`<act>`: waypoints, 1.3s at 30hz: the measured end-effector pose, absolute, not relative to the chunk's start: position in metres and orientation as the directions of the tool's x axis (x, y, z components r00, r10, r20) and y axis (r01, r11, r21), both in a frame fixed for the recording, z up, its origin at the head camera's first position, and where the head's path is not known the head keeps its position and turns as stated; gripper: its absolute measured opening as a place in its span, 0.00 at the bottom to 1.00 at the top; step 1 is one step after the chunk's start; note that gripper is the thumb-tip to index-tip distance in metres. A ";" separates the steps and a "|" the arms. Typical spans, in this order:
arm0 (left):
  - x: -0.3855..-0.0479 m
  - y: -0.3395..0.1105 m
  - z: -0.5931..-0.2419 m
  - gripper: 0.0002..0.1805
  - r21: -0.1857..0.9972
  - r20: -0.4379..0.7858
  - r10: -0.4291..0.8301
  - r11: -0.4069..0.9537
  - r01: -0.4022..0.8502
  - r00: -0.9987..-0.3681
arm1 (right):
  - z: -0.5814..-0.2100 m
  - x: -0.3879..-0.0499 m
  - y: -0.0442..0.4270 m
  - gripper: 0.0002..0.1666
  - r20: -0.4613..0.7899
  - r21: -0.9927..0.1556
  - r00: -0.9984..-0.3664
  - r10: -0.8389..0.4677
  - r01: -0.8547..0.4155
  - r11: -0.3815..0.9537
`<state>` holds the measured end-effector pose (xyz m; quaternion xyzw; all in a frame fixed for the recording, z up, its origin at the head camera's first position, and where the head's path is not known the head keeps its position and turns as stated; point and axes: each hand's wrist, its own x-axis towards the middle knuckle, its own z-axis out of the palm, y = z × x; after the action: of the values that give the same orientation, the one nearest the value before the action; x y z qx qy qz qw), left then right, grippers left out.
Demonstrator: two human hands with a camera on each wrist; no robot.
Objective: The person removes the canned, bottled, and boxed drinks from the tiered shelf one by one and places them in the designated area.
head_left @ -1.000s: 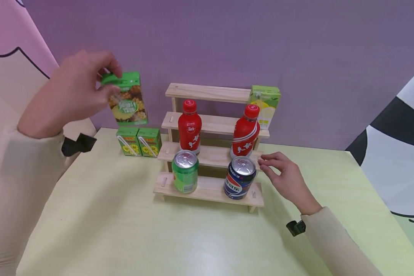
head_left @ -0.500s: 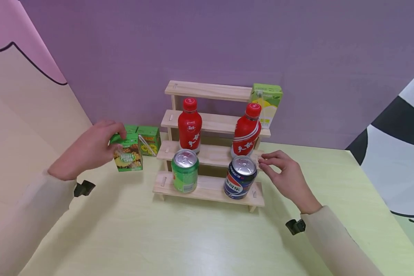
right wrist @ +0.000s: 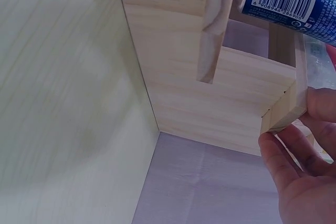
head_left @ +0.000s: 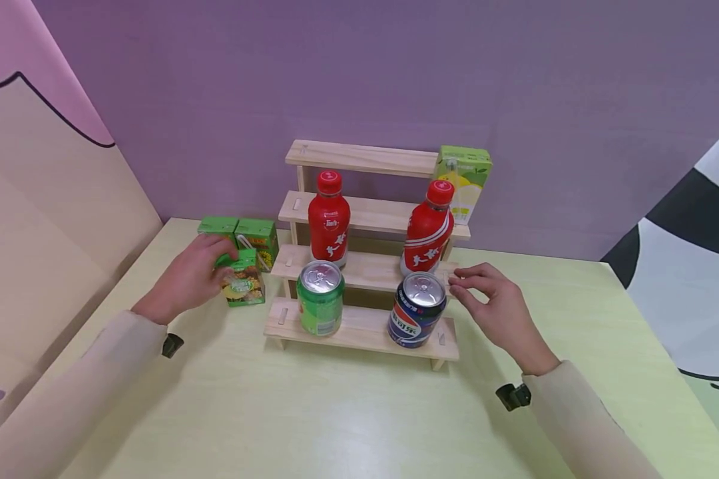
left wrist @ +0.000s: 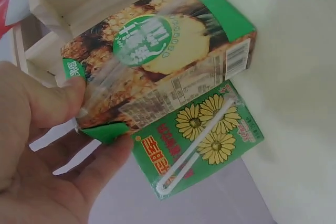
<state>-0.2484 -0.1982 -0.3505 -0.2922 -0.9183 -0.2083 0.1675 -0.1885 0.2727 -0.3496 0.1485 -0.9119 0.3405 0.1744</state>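
In the head view my left hand (head_left: 194,276) pinches the top of a pineapple juice carton (head_left: 244,285), low over the table at the left. The left wrist view shows my thumb and fingers on one end of this carton (left wrist: 157,51). Behind it are two green chrysanthemum drink cartons (head_left: 218,225), partly hidden by the hand and the held carton. My right hand (head_left: 497,309) holds the right end of a step on the wooden tiered shelf (head_left: 365,326). In the right wrist view thumb and fingers pinch that board's end (right wrist: 286,114).
A green can (head_left: 321,306) and a dark blue cola can (head_left: 416,313) stand on the lowest step. Two red bottles (head_left: 329,219) stand one step higher. A light green lemon drink carton (head_left: 466,176) stands upper right. A purple wall (head_left: 359,73) rises behind the shelf.
My left hand has lowered the pineapple juice carton from above the green cartons to in front of them, then moved it right toward the shelf. The right hand keeps its hold.
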 end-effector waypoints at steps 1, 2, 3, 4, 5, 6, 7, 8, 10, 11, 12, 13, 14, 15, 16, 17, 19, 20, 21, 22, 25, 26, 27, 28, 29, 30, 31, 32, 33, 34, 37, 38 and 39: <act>-0.249 -0.197 -0.352 0.12 0.281 0.437 0.464 0.744 0.607 -0.771 | -0.350 -0.189 0.273 0.10 0.419 -0.567 -0.895 -0.153 -0.390 0.725; -0.250 -0.196 -0.353 0.11 0.273 0.448 0.461 0.745 0.609 -0.766 | -0.350 -0.189 0.273 0.10 0.420 -0.565 -0.894 -0.153 -0.390 0.727; -0.251 -0.195 -0.353 0.11 0.265 0.460 0.460 0.745 0.612 -0.759 | -0.350 -0.190 0.273 0.11 0.420 -0.563 -0.895 -0.153 -0.389 0.729; -0.252 -0.195 -0.354 0.11 0.258 0.470 0.461 0.743 0.617 -0.752 | -0.351 -0.190 0.273 0.11 0.419 -0.561 -0.895 -0.154 -0.389 0.730; -0.253 -0.194 -0.355 0.11 0.252 0.481 0.465 0.739 0.625 -0.743 | -0.351 -0.190 0.273 0.11 0.419 -0.560 -0.895 -0.155 -0.389 0.732; -0.254 -0.193 -0.356 0.11 0.243 0.492 0.465 0.738 0.629 -0.736 | -0.352 -0.190 0.274 0.11 0.419 -0.557 -0.894 -0.157 -0.389 0.734; -0.255 -0.193 -0.356 0.11 0.235 0.502 0.467 0.736 0.634 -0.728 | -0.352 -0.191 0.274 0.11 0.419 -0.554 -0.894 -0.160 -0.391 0.735; -0.256 -0.192 -0.356 0.11 0.229 0.509 0.470 0.733 0.640 -0.721 | -0.352 -0.191 0.274 0.12 0.420 -0.552 -0.893 -0.162 -0.394 0.735; -0.258 -0.191 -0.357 0.10 0.226 0.516 0.475 0.728 0.648 -0.713 | -0.352 -0.191 0.275 0.12 0.423 -0.549 -0.891 -0.163 -0.395 0.736; -0.259 -0.190 -0.358 0.10 0.226 0.517 0.476 0.725 0.650 -0.711 | -0.353 -0.190 0.275 0.12 0.424 -0.547 -0.891 -0.163 -0.396 0.738; -0.260 -0.189 -0.358 0.10 0.226 0.518 0.477 0.724 0.652 -0.710 | -0.353 -0.190 0.276 0.12 0.426 -0.546 -0.890 -0.163 -0.396 0.738; -0.262 -0.188 -0.358 0.10 0.226 0.520 0.477 0.723 0.653 -0.708 | -0.353 -0.190 0.276 0.12 0.427 -0.548 -0.889 -0.163 -0.398 0.736; -0.263 -0.188 -0.358 0.10 0.227 0.521 0.476 0.723 0.652 -0.709 | -0.353 -0.190 0.276 0.12 0.428 -0.548 -0.889 -0.162 -0.398 0.736; -0.264 -0.188 -0.358 0.10 0.228 0.523 0.472 0.724 0.650 -0.710 | -0.353 -0.190 0.276 0.11 0.428 -0.547 -0.889 -0.162 -0.398 0.737; -0.265 -0.187 -0.359 0.10 0.228 0.524 0.470 0.726 0.649 -0.710 | -0.354 -0.190 0.276 0.11 0.429 -0.548 -0.889 -0.162 -0.399 0.735; -0.266 -0.187 -0.358 0.10 0.227 0.526 0.468 0.727 0.647 -0.710 | -0.354 -0.190 0.276 0.11 0.430 -0.546 -0.888 -0.163 -0.399 0.737; -0.268 -0.187 -0.358 0.10 0.228 0.526 0.466 0.729 0.645 -0.712 | -0.354 -0.190 0.276 0.11 0.429 -0.545 -0.889 -0.161 -0.397 0.739; -0.268 -0.187 -0.358 0.10 0.229 0.525 0.464 0.730 0.644 -0.713 | -0.354 -0.190 0.275 0.11 0.427 -0.544 -0.890 -0.158 -0.392 0.742; -0.269 -0.186 -0.358 0.10 0.230 0.525 0.463 0.731 0.643 -0.714 | -0.354 -0.190 0.275 0.11 0.426 -0.542 -0.891 -0.156 -0.389 0.745; -0.270 -0.186 -0.359 0.10 0.230 0.525 0.462 0.731 0.642 -0.715 | -0.354 -0.190 0.275 0.11 0.426 -0.542 -0.891 -0.155 -0.389 0.745; -0.270 -0.186 -0.359 0.10 0.231 0.526 0.459 0.734 0.639 -0.717 | -0.353 -0.190 0.275 0.11 0.425 -0.550 -0.892 -0.154 -0.390 0.739; -0.271 -0.186 -0.359 0.10 0.231 0.527 0.457 0.734 0.638 -0.716 | -0.353 -0.189 0.274 0.11 0.427 -0.550 -0.891 -0.155 -0.392 0.738; -0.271 -0.186 -0.358 0.10 0.231 0.528 0.456 0.735 0.638 -0.716 | -0.352 -0.189 0.274 0.11 0.428 -0.553 -0.890 -0.157 -0.395 0.734; -0.271 -0.187 -0.358 0.10 0.231 0.528 0.455 0.736 0.637 -0.717 | -0.352 -0.189 0.274 0.11 0.428 -0.559 -0.890 -0.155 -0.395 0.729; -0.271 -0.187 -0.358 0.10 0.231 0.528 0.454 0.736 0.636 -0.718 | -0.351 -0.189 0.274 0.11 0.427 -0.563 -0.891 -0.154 -0.395 0.726; -0.271 -0.187 -0.358 0.10 0.232 0.527 0.453 0.737 0.635 -0.719 | -0.351 -0.189 0.273 0.11 0.426 -0.563 -0.891 -0.153 -0.394 0.726; -0.271 -0.187 -0.358 0.10 0.233 0.526 0.453 0.737 0.634 -0.720 | -0.351 -0.189 0.273 0.11 0.426 -0.564 -0.892 -0.152 -0.393 0.727; -0.271 -0.187 -0.358 0.10 0.233 0.525 0.453 0.738 0.634 -0.721 | -0.351 -0.189 0.273 0.11 0.425 -0.565 -0.892 -0.152 -0.394 0.725; -0.272 -0.187 -0.357 0.10 0.232 0.524 0.454 0.739 0.633 -0.721 | -0.351 -0.189 0.273 0.11 0.424 -0.566 -0.893 -0.151 -0.392 0.726; -0.272 -0.187 -0.358 0.10 0.231 0.524 0.455 0.738 0.634 -0.720 | -0.351 -0.189 0.273 0.11 0.423 -0.566 -0.894 -0.150 -0.390 0.726; -0.273 -0.188 -0.358 0.10 0.230 0.524 0.461 0.733 0.640 -0.716 | -0.351 -0.189 0.273 0.11 0.418 -0.570 -0.896 -0.149 -0.386 0.726; -0.273 -0.188 -0.358 0.10 0.232 0.523 0.462 0.731 0.641 -0.716 | -0.351 -0.189 0.273 0.11 0.415 -0.572 -0.898 -0.148 -0.384 0.725; -0.273 -0.188 -0.358 0.10 0.236 0.520 0.462 0.730 0.641 -0.718 | -0.351 -0.189 0.273 0.11 0.413 -0.573 -0.899 -0.147 -0.382 0.725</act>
<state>-0.2734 -0.1883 -0.3580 -0.3051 -0.9040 -0.2045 0.2188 -0.1887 0.2729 -0.3509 0.1447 -0.9127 0.3413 0.1721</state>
